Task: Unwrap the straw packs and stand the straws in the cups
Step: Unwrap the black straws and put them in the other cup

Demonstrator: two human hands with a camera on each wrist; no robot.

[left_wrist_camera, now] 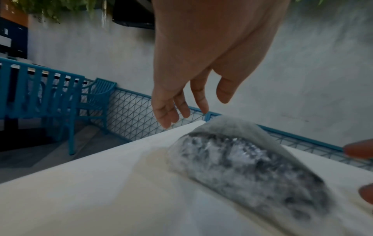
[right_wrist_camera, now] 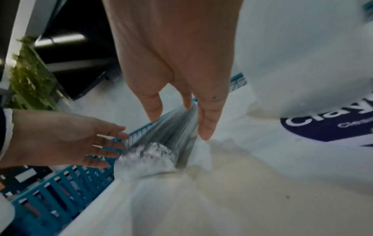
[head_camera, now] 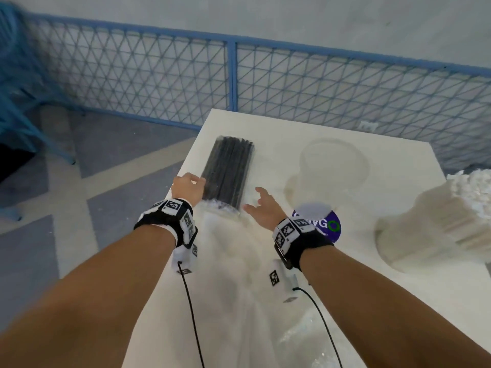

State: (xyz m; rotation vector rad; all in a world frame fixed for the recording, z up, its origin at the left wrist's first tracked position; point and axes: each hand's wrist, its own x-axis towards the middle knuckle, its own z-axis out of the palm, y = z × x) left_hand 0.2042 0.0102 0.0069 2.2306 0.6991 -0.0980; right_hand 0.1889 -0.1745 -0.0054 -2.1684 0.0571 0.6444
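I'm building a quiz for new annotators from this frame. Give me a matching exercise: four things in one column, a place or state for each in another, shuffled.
1. straw pack
2. left hand
3. right hand
4. purple label

a. open, at the pack's right side
b. black straws, wrapped, flat on the table
c. open, at the pack's left side
d. partly hidden behind the right wrist

Pairs: 1-b, 2-c, 3-a, 4-d

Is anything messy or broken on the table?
Nothing looks broken or spilled. The black straw pack lies flat, still wrapped, near the table edge, its near end crinkled. Both hands are open beside it.
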